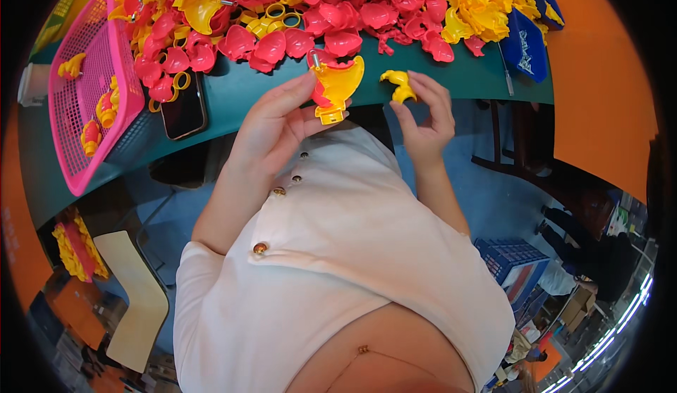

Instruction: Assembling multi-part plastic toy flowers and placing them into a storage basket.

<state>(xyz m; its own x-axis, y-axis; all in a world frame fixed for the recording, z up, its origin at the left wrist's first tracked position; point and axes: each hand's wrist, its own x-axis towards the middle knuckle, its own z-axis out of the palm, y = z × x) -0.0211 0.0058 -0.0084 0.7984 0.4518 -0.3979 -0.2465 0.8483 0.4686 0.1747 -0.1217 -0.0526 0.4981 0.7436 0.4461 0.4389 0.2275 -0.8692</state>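
My left hand (282,114) is closed on a yellow curved plastic part (341,83). Red plastic shows along that part's left side, and a small metal piece sticks up at its top. To the right, my right hand (429,118) pinches a smaller yellow curved plastic piece (400,86) between thumb and fingers. The two pieces are apart, both held over the near edge of the green table (374,94). Just beyond my hands lies a heap of red plastic shells (342,42).
A pink mesh basket (84,104) at the left holds several yellow-and-red pieces. Beside it lies a dark phone (185,111). Yellow shells (479,9) are heaped at the back right, near a blue bin (525,44). A thin metal tool (508,76) lies by the bin.
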